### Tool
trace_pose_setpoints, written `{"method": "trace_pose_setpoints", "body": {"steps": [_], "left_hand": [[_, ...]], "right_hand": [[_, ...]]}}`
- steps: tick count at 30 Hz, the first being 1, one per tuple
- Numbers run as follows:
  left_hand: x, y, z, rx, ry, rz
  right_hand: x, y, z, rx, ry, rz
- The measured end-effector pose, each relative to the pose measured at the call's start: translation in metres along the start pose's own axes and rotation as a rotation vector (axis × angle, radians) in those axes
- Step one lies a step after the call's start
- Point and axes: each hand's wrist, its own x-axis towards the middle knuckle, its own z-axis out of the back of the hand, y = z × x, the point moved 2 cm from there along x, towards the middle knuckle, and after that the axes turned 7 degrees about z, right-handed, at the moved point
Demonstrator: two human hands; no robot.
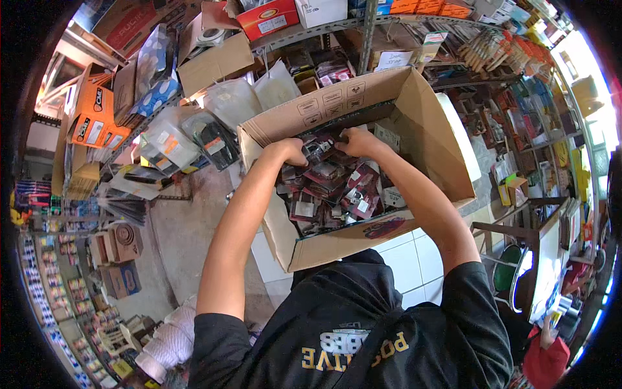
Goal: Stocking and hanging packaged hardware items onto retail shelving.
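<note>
In front of me stands an open cardboard carton [340, 248], tilted in view, holding a loose heap of small hardware packs [323, 177] with dark red cards and clear plastic. My left hand [290, 150] reaches over its left side, fingers curled at the left end of one shiny clear-plastic pack [318, 147]. At the other end of that pack is my right hand [359, 143], thumb and fingers pinched on its edge. Some fingertips of both hands are hidden. Pale printed cards [393, 197] lie at the heap's right side.
Metal shelving [311, 35] with boxes runs behind the carton. Plastic-wrapped packs [170, 138] hang at the left near orange boxes [97, 116]. A green stool [508, 267] stands by a table at right. A person in red [546, 350] is at lower right.
</note>
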Motion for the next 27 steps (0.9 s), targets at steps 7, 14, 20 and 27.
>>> {"method": "trace_pose_setpoints", "body": {"steps": [7, 14, 20, 27], "left_hand": [[-0.012, -0.002, 0.001, -0.023, -0.044, 0.039], [-0.031, 0.013, 0.003, -0.124, -0.016, 0.056], [-0.045, 0.005, -0.002, -0.196, -0.033, 0.066], [-0.056, 0.008, 0.004, -0.343, -0.050, -0.143]], "right_hand": [[0.004, 0.004, 0.001, 0.259, -0.076, 0.016], [0.002, 0.015, 0.016, 0.521, 0.045, -0.064], [-0.008, 0.025, 0.041, 0.580, 0.013, 0.036], [-0.020, 0.040, 0.050, 0.574, -0.056, 0.227]]}}
